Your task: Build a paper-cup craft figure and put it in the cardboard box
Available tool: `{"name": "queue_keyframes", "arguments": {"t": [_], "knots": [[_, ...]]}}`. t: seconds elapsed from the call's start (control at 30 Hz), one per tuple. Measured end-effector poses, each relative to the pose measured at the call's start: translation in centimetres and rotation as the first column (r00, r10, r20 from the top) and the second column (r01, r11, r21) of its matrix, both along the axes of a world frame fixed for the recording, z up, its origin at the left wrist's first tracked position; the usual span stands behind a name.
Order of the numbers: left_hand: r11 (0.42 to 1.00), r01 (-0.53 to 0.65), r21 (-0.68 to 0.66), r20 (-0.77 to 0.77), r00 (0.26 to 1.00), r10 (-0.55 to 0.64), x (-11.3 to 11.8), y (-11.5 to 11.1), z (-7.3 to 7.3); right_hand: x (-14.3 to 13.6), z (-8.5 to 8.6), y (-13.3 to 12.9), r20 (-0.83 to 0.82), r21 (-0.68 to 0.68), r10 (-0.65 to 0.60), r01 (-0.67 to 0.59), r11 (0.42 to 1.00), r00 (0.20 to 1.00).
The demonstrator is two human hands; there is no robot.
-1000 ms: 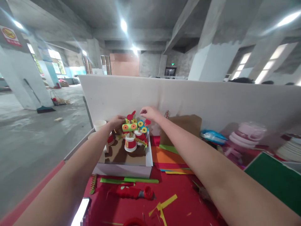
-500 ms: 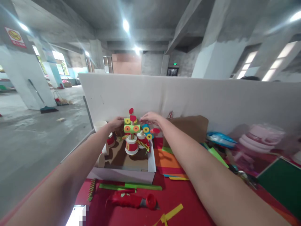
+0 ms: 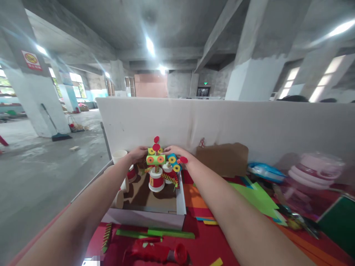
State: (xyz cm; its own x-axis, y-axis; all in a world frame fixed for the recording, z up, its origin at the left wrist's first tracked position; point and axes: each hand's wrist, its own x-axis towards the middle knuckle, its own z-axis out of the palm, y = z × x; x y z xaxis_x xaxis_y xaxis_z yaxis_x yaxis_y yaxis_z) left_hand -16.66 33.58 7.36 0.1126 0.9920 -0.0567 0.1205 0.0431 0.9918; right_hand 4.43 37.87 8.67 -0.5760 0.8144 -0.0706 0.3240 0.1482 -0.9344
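A shallow cardboard box [image 3: 149,218] holds several paper cup figures. The front figure [image 3: 156,180] has a red and white cup body, a green tube head with orange eyes and folded paper arms. Behind it stands another green-headed figure [image 3: 151,151]. My left hand [image 3: 138,153] is at the left side of that rear head, its fingertips partly hidden. My right hand [image 3: 173,150] is on the other side, behind a blue-headed figure [image 3: 172,159], with its fingers near the rear head. What either hand grips cannot be made out.
White cups [image 3: 119,156] stand along the box's left side. A white partition [image 3: 155,118] rises behind. Green strips [image 3: 166,233], a red glue bottle [image 3: 146,252], coloured paper [image 3: 257,195] and scissors [image 3: 305,223] lie on the red table.
The view has tilted up, so the scene sits lower. My right hand has come closer to the rear figure's head, while my left hand stays beside it.
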Motion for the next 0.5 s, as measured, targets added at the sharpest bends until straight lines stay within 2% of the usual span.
{"name": "queue_keyframes", "arguments": {"t": [0.2, 0.27, 0.37, 0.43, 0.5], "knots": [[1.0, 0.002, 0.021, -0.123, 0.992, 0.0, -2.2, 0.0, 0.9, -1.0, 0.0, -0.4, -0.033, -0.028, -0.101, 0.1, 0.995, 0.994], [0.996, -0.046, 0.08, -0.226, 0.972, 0.063, -3.3, -0.2, 1.7, -1.1, 0.0, -0.5, -0.042, -0.056, -0.117, 0.115, 0.992, 0.992], [0.959, -0.11, 0.262, -0.452, 0.864, 0.222, -4.4, -0.8, 3.1, -1.1, -0.2, -0.5, -0.091, -0.122, -0.126, 0.114, 0.986, 0.988], [0.926, -0.061, 0.373, -0.549, 0.79, 0.273, -4.4, -1.5, 4.1, -1.1, -0.3, -0.5, -0.125, -0.148, -0.128, 0.109, 0.983, 0.984], [0.923, 0.114, 0.367, -0.631, 0.76, 0.157, -3.9, -2.4, 5.0, -1.1, -0.4, -0.6, -0.154, -0.175, -0.155, 0.128, 0.976, 0.976]]}}
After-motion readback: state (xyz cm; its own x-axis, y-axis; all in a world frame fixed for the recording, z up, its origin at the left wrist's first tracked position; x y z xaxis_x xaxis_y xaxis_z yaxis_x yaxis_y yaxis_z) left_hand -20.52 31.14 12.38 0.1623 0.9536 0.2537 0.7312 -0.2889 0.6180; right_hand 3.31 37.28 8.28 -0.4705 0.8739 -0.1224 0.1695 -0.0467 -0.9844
